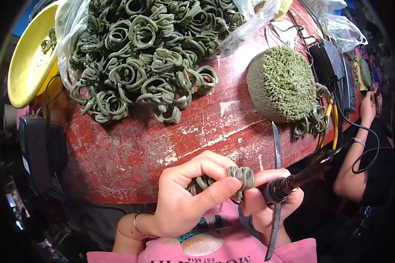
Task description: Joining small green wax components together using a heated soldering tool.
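My left hand (191, 190) pinches a dark green, wax-like ring (241, 177) between thumb and fingers, its ornate band facing up. Another green ring (200, 183) shows partly behind the thumb, inside the curled fingers. Close against it, my right hand (289, 197) has its fingertips at the ring's right side. That hand grips a slim knife (277, 144), its pointed blade up and its dark textured handle hanging below. A black cylindrical tool (278, 190) also crosses this hand, slanting off to the upper right; whether the fingers hold it is hard to tell.
A big heap of green rings (140, 65) covers the back of the worn red table (118, 162). To the right stands a round, porous green block (285, 85), beside black adapters (327, 59) and cables. A yellow dish (28, 65) is far left; another person's arm (360, 144) is far right.
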Action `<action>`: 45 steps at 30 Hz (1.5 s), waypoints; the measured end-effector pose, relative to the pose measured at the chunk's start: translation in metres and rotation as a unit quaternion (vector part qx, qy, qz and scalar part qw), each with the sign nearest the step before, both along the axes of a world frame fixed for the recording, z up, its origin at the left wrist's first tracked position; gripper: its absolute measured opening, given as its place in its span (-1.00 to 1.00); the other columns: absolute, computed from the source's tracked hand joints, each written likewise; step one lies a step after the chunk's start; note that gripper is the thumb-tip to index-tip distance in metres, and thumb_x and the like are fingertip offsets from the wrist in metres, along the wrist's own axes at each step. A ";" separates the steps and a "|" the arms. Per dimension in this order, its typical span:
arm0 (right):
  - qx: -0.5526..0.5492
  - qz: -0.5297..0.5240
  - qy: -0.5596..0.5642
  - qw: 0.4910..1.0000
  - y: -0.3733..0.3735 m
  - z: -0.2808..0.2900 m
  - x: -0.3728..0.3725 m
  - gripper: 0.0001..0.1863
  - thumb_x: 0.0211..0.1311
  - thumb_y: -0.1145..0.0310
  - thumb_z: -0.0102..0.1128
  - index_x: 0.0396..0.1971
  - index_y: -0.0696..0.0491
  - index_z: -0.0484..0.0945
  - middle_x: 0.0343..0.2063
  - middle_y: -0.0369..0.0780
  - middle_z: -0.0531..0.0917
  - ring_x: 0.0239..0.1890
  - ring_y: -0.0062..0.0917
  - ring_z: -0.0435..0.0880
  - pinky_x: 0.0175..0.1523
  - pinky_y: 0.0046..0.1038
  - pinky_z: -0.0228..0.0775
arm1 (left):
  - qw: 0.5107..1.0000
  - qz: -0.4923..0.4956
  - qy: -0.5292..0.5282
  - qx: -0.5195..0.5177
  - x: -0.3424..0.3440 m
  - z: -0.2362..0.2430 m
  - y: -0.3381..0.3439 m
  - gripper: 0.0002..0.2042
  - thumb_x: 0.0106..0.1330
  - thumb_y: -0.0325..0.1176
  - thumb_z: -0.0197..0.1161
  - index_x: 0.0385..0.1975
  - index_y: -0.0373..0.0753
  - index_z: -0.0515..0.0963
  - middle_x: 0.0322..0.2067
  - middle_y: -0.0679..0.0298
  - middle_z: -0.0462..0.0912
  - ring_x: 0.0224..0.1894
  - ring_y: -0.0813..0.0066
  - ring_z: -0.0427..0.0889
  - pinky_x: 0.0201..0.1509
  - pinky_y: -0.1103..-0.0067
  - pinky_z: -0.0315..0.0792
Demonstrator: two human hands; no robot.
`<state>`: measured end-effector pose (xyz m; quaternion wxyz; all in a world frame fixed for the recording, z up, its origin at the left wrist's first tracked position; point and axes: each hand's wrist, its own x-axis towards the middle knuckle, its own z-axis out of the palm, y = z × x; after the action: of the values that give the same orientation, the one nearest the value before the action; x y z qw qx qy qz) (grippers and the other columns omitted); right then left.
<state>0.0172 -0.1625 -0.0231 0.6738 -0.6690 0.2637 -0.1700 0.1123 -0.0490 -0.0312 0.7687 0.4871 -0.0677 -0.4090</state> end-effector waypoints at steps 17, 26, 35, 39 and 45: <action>-0.036 0.016 0.020 0.999 0.002 0.010 0.018 -0.86 -0.03 0.59 0.18 -0.39 0.21 0.50 -0.70 -0.33 0.50 -0.66 -0.78 0.44 -0.55 -0.71 0.28 | 0.988 0.040 0.144 -0.027 0.012 0.008 0.012 -0.82 0.19 -0.37 0.08 -0.51 -0.38 0.40 -0.17 0.13 0.36 -0.29 0.49 0.51 -0.23 0.58 0.47; -0.247 0.031 -0.012 0.968 -0.004 0.009 0.086 -0.70 -0.01 0.69 -0.04 -0.20 0.21 0.39 -0.59 -0.27 0.54 -0.63 -0.71 0.49 -0.54 -0.65 0.33 | 0.984 0.086 0.140 -0.068 0.026 0.013 0.032 -0.76 0.23 -0.25 0.01 -0.48 -0.34 0.32 -0.14 -0.07 0.43 -0.20 0.15 0.55 -0.34 0.47 0.56; -0.223 0.066 0.002 0.973 0.001 0.004 0.086 -0.86 0.04 0.63 0.03 -0.34 0.23 0.41 -0.44 -0.19 0.58 -0.44 -0.59 0.61 -0.37 -0.61 0.42 | 0.977 0.088 0.164 -0.100 0.029 0.006 0.043 -0.73 0.19 -0.21 0.06 -0.34 -0.31 0.30 -0.25 0.00 0.47 -0.24 0.16 0.55 -0.35 0.47 0.55; -0.124 0.064 -0.073 0.988 0.000 0.018 0.064 -0.92 0.06 0.66 -0.01 -0.41 0.26 0.43 -0.42 -0.09 0.57 -0.38 -0.50 0.58 -0.24 -0.53 0.43 | 0.958 0.059 0.216 -0.180 0.032 0.005 0.042 -0.72 0.20 -0.41 0.04 -0.10 -0.29 0.28 -0.16 0.07 0.45 -0.15 0.32 0.52 -0.13 0.45 0.48; -0.015 0.038 -0.189 0.981 0.004 0.008 0.046 -0.88 0.10 0.53 0.09 -0.39 0.22 0.37 -0.46 -0.02 0.56 -0.40 -0.41 0.58 -0.23 -0.40 0.45 | 0.978 -0.005 0.154 -0.142 0.026 0.000 0.023 -0.77 0.16 -0.47 0.12 -0.19 -0.34 0.37 -0.17 0.15 0.46 -0.17 0.50 0.49 -0.09 0.54 0.44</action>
<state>0.0627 -0.1586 -0.0147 0.7074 -0.6444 0.1029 -0.2717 0.1383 -0.0257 -0.0315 0.8295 0.3035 -0.0081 -0.4688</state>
